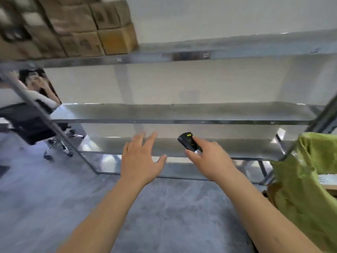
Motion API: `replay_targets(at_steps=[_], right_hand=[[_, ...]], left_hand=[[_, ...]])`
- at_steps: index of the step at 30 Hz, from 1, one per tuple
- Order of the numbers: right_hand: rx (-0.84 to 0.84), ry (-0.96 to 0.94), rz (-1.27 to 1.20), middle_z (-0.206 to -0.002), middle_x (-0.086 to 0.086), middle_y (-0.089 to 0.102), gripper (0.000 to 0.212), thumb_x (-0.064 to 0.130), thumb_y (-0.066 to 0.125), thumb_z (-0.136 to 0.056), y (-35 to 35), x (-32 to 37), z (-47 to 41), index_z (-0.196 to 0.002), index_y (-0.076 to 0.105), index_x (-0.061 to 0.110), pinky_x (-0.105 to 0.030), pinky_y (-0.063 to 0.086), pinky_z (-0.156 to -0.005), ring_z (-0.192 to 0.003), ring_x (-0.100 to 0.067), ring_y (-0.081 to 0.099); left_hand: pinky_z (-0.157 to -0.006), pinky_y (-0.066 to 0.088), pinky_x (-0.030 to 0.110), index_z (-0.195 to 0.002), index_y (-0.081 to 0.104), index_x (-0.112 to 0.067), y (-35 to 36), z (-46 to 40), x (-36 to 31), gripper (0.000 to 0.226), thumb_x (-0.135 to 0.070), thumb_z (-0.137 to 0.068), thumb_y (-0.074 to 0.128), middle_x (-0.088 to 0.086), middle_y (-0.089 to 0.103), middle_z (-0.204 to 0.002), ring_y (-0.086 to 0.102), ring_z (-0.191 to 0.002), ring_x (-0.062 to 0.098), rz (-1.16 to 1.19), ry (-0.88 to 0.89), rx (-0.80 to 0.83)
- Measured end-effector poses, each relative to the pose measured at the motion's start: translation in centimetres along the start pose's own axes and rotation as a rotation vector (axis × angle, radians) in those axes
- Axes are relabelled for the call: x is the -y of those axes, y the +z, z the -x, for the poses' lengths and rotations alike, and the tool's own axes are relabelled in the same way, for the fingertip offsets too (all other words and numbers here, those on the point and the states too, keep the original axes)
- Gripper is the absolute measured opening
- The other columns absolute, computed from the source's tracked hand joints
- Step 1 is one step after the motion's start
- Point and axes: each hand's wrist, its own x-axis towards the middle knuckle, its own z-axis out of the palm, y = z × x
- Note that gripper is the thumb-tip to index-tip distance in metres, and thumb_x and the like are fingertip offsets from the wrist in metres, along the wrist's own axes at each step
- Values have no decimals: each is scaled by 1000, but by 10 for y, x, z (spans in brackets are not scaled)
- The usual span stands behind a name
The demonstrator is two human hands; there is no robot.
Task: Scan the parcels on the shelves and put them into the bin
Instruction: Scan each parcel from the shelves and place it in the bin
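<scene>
Both forearms reach toward metal shelving [182,121]. Left hand [141,157] empty, fingers spread, in front of lowest shelf. Right hand [209,157] beside it grips black scanner [188,142] w/ thumb & fingers. Cardboard parcels [76,30] stacked on top shelf, left end. Green-lined bin [308,176] at shelving's right end.
</scene>
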Motion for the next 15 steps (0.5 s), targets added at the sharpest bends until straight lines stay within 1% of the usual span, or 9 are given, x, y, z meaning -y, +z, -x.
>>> replay_targets(at_steps=[2,4,6,9,13,14,15], right_hand=[[13,-78,17,-103,-4,56,54,64,52,-94,11,48,-13,-145,44,46,-37,50,-78,-92,-26,59],[10,-141,26,-104,-4,55,53,64,52,-94,16,91,-25,-143,44,46,-40,54,-82,-94,-27,59],[-9,-202,52,-101,-6,55,55,64,52,-94,16,129,-37,-145,44,44,-40,54,-80,-90,-27,59],[-57,-297,114,-100,-4,55,54,64,50,-95,10,177,-59,-144,44,44,-39,52,-79,-89,-25,57],[-109,-364,124,-99,-5,51,54,64,53,-94,-2,227,-95,-143,45,43,-41,53,-83,-89,-29,59],[-128,-373,127,-98,-4,51,53,64,54,-93,-7,238,-106,-141,45,43,-40,53,-80,-87,-28,58],[-150,-382,131,-95,-2,50,51,65,53,-93,-11,246,-117,-139,46,44,-37,51,-74,-83,-25,57]], left_hand=[[-124,20,45,-161,31,-39,-27,-7,42,83,-67,-89,60,5,32,-167,22,-155,26,-11,-37,-46],[-125,18,45,-163,26,-41,-54,-16,76,85,-68,-89,59,4,28,-169,18,-158,25,-17,-55,-91],[-126,19,47,-163,23,-42,-81,-27,103,86,-70,-88,56,4,26,-170,16,-159,26,-37,-65,-135],[-125,24,50,-162,24,-42,-117,-46,132,86,-71,-87,56,4,27,-168,19,-157,27,-54,-81,-196],[-125,27,50,-161,26,-44,-150,-78,158,84,-74,-87,52,1,30,-167,21,-157,25,-49,-58,-245],[-124,27,50,-161,26,-44,-156,-88,162,83,-73,-87,52,0,31,-167,22,-156,25,-43,-48,-253],[-124,28,50,-161,27,-44,-162,-99,164,83,-73,-87,52,0,31,-167,22,-156,25,-43,-35,-260]])
